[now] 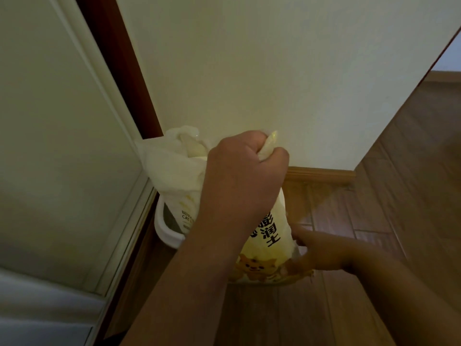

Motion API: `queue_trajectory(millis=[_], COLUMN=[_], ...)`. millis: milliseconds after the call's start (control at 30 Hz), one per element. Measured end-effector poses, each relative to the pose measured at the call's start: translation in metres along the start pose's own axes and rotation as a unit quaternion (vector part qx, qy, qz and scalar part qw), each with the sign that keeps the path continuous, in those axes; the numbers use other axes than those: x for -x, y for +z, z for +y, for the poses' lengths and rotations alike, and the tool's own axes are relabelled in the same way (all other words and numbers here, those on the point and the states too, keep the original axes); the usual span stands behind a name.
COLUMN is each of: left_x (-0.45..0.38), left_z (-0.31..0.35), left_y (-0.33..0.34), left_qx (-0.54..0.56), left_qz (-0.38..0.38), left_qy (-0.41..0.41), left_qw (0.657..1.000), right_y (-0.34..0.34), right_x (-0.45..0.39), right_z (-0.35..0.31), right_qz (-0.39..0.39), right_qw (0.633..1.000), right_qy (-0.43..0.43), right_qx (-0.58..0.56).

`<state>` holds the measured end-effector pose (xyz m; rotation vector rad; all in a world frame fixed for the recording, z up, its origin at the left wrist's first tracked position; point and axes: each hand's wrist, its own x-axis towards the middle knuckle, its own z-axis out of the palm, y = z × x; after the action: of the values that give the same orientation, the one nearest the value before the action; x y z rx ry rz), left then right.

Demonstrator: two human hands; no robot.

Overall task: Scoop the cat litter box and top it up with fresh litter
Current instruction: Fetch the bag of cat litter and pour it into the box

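Observation:
A yellow cat litter bag [268,245] with black characters and a cartoon cat is held up in front of the wall. My left hand [244,173] is clenched on a twisted corner of the bag at its top. My right hand [316,250] grips the bag's lower right side. The pale, crumpled part of the bag [172,168], printed "CAT", leans to the upper left over the litter box. Only a curved stretch of the white litter box rim [163,227] shows beneath the bag; its inside is mostly hidden.
The litter box stands in a corner between a pale wall [274,71] and a light door panel [57,121] with a dark wooden frame. A wooden skirting board [321,174] runs along the wall. Wood flooring [374,196] extends to the right.

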<state>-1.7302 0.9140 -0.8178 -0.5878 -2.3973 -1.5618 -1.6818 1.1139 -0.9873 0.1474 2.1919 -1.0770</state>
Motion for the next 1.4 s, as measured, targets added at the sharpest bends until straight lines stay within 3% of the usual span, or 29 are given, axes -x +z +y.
queue_trajectory(millis=[267, 700, 767, 867, 1233, 1400], left_x=[-0.006, -0.012, -0.011, -0.013, -0.025, -0.029], left_z=[0.001, -0.006, -0.005, -0.007, -0.023, -0.023], left_y=[-0.019, -0.041, -0.04, -0.038, -0.051, -0.051], left_qx=[0.022, 0.019, 0.009, -0.004, -0.016, -0.025], left_qz=[0.035, 0.117, 0.126, 0.136, 0.193, 0.183], left_qy=[-0.001, -0.009, -0.01, -0.017, -0.068, -0.068], left_qw=[0.999, 0.993, 0.992, 0.991, 0.979, 0.98], right_y=[0.035, 0.031, 0.031, 0.037, 0.029, 0.016], right_x=[-0.026, -0.008, -0.005, -0.005, -0.005, 0.007], right_z=[-0.001, -0.006, -0.004, -0.007, -0.007, -0.018], right_qz=[-0.106, 0.007, -0.015, -0.056, 0.059, 0.129], right_qw=[0.992, 0.985, 0.984, 0.992, 0.995, 0.986], right_qy=[0.018, -0.026, 0.009, 0.038, -0.076, -0.101], right_qx=[-0.07, -0.168, -0.18, -0.103, -0.005, 0.026])
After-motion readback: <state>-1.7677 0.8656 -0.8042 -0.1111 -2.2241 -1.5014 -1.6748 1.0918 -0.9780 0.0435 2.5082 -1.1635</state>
